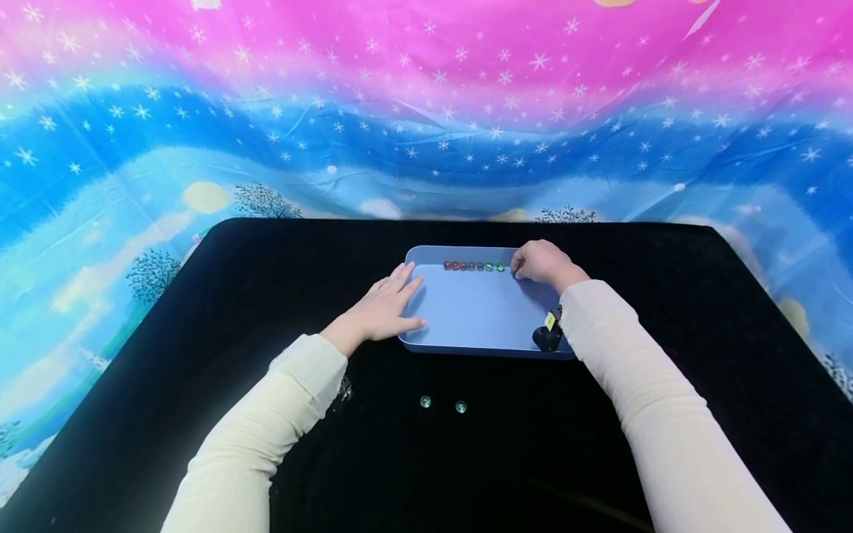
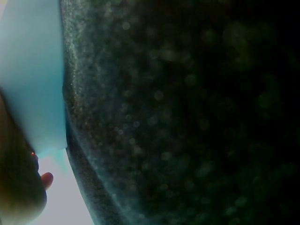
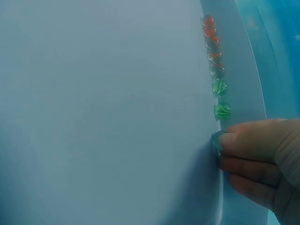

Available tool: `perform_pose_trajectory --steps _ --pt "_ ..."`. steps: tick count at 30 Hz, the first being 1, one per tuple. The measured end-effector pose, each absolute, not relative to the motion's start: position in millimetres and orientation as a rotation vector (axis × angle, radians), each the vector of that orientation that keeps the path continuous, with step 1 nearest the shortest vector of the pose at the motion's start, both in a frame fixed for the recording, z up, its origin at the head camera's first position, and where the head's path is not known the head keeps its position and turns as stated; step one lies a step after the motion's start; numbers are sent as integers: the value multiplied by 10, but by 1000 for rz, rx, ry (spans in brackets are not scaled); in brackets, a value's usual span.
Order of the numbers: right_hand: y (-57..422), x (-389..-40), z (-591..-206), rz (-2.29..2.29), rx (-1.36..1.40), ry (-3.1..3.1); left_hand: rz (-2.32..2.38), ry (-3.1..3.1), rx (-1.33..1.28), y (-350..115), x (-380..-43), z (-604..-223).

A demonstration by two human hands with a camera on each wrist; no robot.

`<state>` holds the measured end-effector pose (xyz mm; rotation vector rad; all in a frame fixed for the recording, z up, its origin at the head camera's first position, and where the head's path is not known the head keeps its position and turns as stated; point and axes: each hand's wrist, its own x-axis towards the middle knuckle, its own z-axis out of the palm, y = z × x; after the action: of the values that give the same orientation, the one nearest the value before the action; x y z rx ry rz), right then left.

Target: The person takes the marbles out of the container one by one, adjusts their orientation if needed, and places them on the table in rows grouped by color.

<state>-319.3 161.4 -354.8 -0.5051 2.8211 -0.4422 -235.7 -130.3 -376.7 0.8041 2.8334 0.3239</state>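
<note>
Marbles (image 3: 219,87) sit in a row along the far wall inside a blue tray (image 1: 466,307), five reddish then two green, and just beyond the green end the person's right hand (image 1: 545,263) pinches a bluish marble (image 3: 216,140) in its fingertips, down by that same wall. The left hand (image 1: 380,307), fingers spread wide, lies over the tray's left rim, while two loose marbles (image 1: 426,402) rest on the black cloth (image 1: 373,466) in front

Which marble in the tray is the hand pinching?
The bluish marble at the row's end, next to a green marble. It alone is pinched by the right hand; the row's other seven marbles are untouched.
</note>
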Motion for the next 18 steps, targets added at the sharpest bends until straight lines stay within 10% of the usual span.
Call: perform_pose_trajectory --steps 18 --pt "1637 -3154 -3416 -604 -521 2826 310 2838 838 -1324 -2383 -3802"
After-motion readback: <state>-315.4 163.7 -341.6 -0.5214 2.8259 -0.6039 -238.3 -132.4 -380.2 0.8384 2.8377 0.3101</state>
